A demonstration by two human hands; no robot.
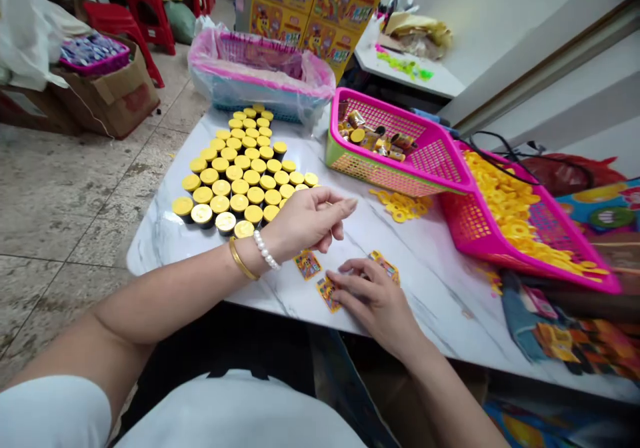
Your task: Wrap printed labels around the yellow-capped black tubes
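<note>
My left hand (310, 221), with a gold bangle and a pearl bracelet at the wrist, hovers over the marble table (435, 261). Its fingers are loosely curled and I see nothing in them. My right hand (373, 295) rests on the table with fingers pressed on small colourful stickers (307, 264) near the front edge. Rows of small black jars with yellow lids (240, 168) stand just left of my left hand.
A pink and green basket (430, 168) holds a few jars. A second pink basket (470, 228) on the right is full of yellow rings, with some spilled (403, 205) on the table. A plastic-lined basket (260, 75) sits at the far edge. Cardboard boxes and red stools stand on the floor.
</note>
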